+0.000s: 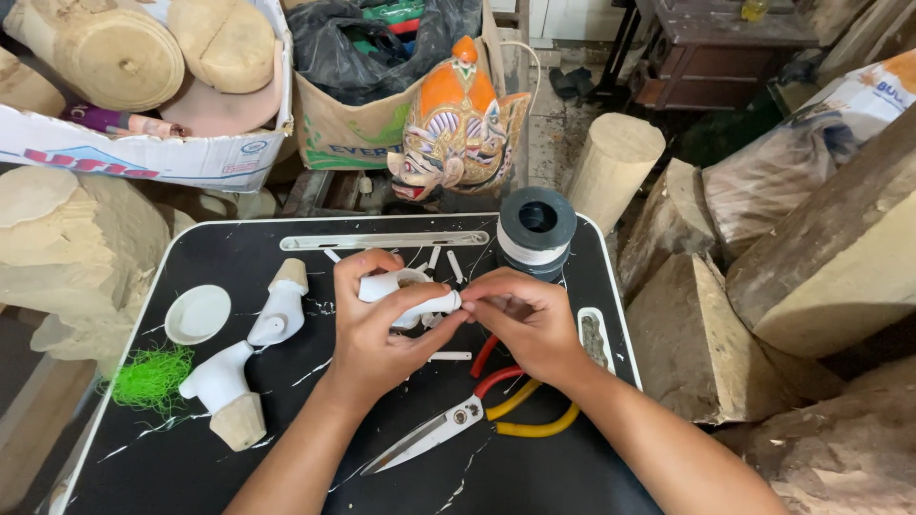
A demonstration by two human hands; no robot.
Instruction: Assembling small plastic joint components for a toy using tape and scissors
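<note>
The black tray table holds everything; over its middle the left hand is wrapped tight around a white carved piece; the right hand pinches that piece's tip; red scissors lie just below the hands.

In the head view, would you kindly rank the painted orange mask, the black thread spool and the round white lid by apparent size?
1. Painted orange mask
2. Black thread spool
3. Round white lid, though nearly the spool's size and nearer the camera, so that order is unsure.
</note>
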